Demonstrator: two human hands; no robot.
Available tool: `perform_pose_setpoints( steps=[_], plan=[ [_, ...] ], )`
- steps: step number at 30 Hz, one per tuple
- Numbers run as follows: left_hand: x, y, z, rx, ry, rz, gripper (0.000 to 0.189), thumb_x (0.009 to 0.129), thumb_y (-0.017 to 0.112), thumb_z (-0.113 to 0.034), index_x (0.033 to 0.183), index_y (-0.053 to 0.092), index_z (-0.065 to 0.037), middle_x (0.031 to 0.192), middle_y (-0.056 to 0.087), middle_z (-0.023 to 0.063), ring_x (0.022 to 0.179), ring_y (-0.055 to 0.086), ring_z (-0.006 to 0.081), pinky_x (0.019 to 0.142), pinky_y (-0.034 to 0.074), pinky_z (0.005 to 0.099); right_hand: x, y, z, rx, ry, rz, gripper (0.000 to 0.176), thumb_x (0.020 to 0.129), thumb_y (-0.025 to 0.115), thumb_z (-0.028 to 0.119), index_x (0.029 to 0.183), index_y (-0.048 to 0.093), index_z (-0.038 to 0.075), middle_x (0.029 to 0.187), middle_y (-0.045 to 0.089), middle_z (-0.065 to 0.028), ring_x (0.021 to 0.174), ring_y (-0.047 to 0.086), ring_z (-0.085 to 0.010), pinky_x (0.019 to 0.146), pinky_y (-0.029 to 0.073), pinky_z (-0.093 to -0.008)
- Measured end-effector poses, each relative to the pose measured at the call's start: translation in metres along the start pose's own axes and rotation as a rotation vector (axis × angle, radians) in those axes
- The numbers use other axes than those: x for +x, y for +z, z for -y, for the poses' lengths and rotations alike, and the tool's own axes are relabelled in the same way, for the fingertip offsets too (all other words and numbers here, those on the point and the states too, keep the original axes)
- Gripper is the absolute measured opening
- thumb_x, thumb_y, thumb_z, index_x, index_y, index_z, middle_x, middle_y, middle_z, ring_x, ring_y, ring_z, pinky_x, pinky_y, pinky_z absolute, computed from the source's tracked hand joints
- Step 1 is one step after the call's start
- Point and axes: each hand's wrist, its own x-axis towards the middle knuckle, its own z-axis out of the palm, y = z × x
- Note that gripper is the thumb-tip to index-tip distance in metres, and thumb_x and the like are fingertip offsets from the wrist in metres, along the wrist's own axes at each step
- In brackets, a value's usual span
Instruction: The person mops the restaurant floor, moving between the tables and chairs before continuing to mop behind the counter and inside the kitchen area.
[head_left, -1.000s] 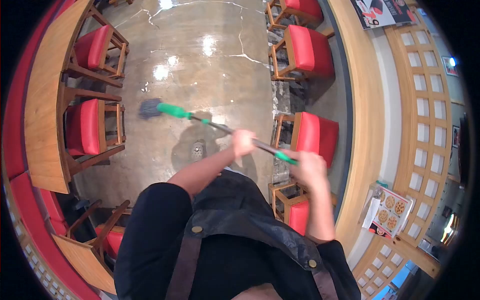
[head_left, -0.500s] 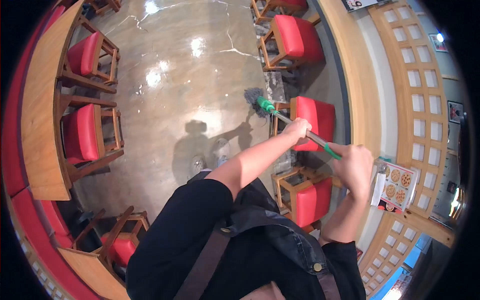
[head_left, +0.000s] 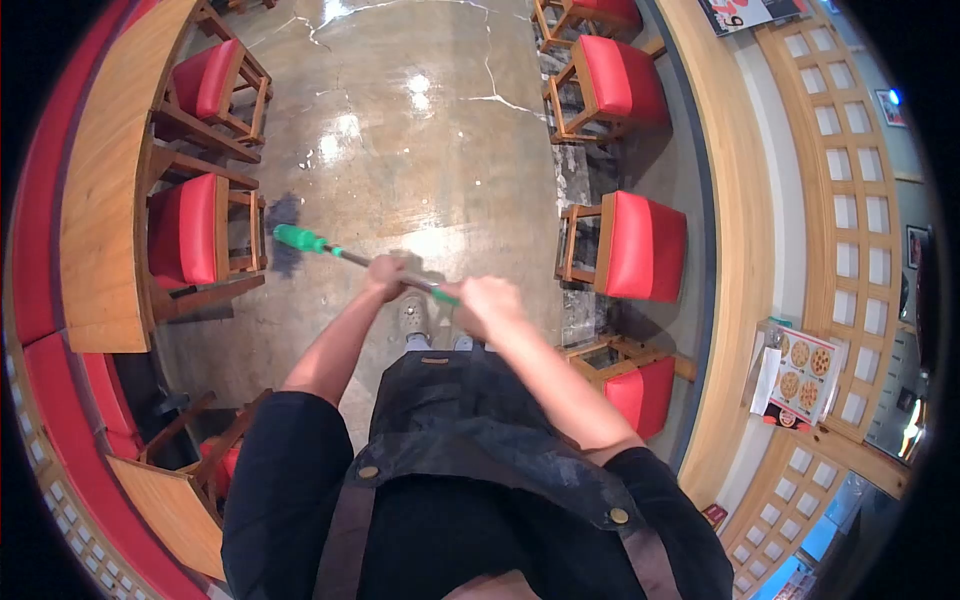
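A mop with a green head socket and a metal handle slants across the view in front of me. Its dark, motion-blurred strands are on the floor beside a red stool on the left. My left hand is closed round the middle of the handle. Nearer the green end of the handle, my right hand is wrapped round it. My shoe shows just below the handle.
Wooden tables and a red bench line the left. Red stools stand along a long wooden counter on the right, where a pizza menu lies.
The mop head has swept from the right-hand stools across the floor to the left-hand ones. Both hands have moved left with the handle, and my body has turned.
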Motion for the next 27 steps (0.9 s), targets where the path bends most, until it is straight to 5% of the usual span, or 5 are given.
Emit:
perform_pose_setpoints(
  steps=[3,5,15,19,27],
  plan=[
    [-0.003,0.022,0.017,-0.072,-0.251,0.119,0.022,0.061,0.067,-0.032,0.073,0.065,-0.014,0.071,0.061,0.0100,0.072,0.060,0.0309,0.065,0.048,0.0407,-0.002,0.026,-0.006,0.081,-0.098,-0.058,0.042,0.073,0.050,0.012,0.108,0.058,0.033,0.081,0.063,-0.0138,0.076,0.062,-0.0304,0.067,0.049,-0.0418],
    [0.019,0.049,-0.024,0.062,0.000,0.040,0.021,0.063,0.065,-0.031,0.076,0.067,-0.015,0.073,0.062,0.0101,0.073,0.061,0.0299,0.067,0.049,0.0384,-0.026,0.011,-0.043,0.065,0.082,0.010,0.042,0.074,0.050,0.011,0.107,0.059,0.034,0.083,0.063,-0.0124,0.077,0.062,-0.0298,0.068,0.049,-0.0415],
    [0.045,0.021,-0.428,-0.509,0.574,0.041,0.016,0.050,0.058,-0.019,0.061,0.062,-0.007,0.065,0.059,0.0158,0.067,0.059,0.0346,0.063,0.049,0.0428,-0.258,-0.137,-0.171,-0.128,0.567,-0.305,0.029,0.064,0.059,0.012,0.090,0.068,0.022,0.072,0.061,-0.0156,0.070,0.060,-0.0322,0.064,0.047,-0.0386],
    [0.069,0.028,-0.423,-0.529,0.829,0.126,0.014,0.050,0.061,-0.018,0.057,0.058,-0.006,0.065,0.059,0.0166,0.068,0.059,0.0348,0.062,0.049,0.0418,-0.245,-0.125,-0.152,-0.279,0.584,-0.309,0.027,0.062,0.059,0.011,0.087,0.069,0.018,0.069,0.060,-0.0171,0.068,0.060,-0.0330,0.066,0.047,-0.0404],
    [-0.016,-0.025,-0.340,-0.526,0.433,-0.004,0.014,0.054,0.059,-0.015,0.065,0.061,-0.006,0.067,0.059,0.0174,0.069,0.059,0.0352,0.063,0.048,0.0432,-0.243,-0.143,-0.095,-0.104,0.312,-0.197,0.029,0.061,0.064,0.011,0.089,0.068,0.016,0.067,0.058,-0.0173,0.063,0.059,-0.0313,0.060,0.048,-0.0386]
  ],
)
